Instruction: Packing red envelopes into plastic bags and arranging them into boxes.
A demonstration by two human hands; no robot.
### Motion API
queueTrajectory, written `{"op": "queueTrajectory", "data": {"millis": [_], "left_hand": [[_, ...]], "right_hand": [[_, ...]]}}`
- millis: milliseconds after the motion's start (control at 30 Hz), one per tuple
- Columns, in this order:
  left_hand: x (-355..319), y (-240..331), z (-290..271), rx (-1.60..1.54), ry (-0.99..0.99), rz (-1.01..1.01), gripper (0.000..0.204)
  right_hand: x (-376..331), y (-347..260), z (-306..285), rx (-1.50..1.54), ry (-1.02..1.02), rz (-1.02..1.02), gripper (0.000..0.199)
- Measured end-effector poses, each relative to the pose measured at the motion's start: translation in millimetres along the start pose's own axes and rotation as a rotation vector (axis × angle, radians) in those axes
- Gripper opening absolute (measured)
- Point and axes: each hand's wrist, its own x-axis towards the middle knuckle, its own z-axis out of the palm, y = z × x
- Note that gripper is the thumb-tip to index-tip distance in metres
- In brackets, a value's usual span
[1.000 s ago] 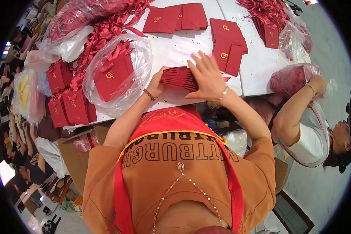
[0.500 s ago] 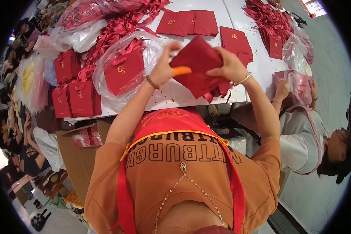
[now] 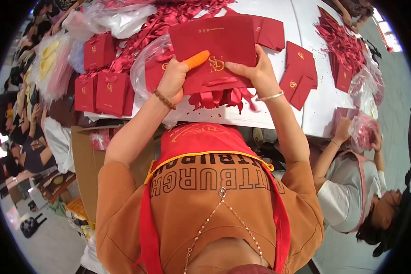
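A dark red paper gift bag (image 3: 214,41) with a gold emblem is stretched between my hands above the near table edge, its ribbon handle toward me. My left hand (image 3: 174,77) grips its left edge; an orange finger cover (image 3: 197,60) on the thumb presses on the bag's face. At the right edge, my right hand (image 3: 258,71) holds it with the thumb on the front and fingers mostly behind. Loose red ribbons (image 3: 221,99) show below the bag. Behind it to the left, another red bag (image 3: 155,73) lies partly covered by clear plastic.
Stacks of red bags (image 3: 114,93) stand at the left, beside heaped ribbons (image 3: 153,27). More flat bags (image 3: 300,68) lie on the white table (image 3: 278,109) at right. An open carton (image 3: 84,160) sits below left. At right, a co-worker's hands (image 3: 342,130) hold a plastic-wrapped bundle.
The bag, tilted and blurred before, now faces up flat and wide between both hands. My right thumb rests on its face near the emblem. The whole view has shifted a little.
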Motion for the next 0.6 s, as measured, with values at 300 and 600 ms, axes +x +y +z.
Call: {"op": "queueTrajectory", "data": {"millis": [300,600], "left_hand": [[-83.1,61.9,-62.6,0.384,0.208,0.288,0.039],[-143.5,138.8,-171.0,0.327,0.228,0.401,0.059]], "right_hand": [[-32.4,2.8,87.1,-0.008,-0.343,-0.085,0.078],[81.6,94.6,92.1,-0.812,-0.445,-0.520,0.015]]}}
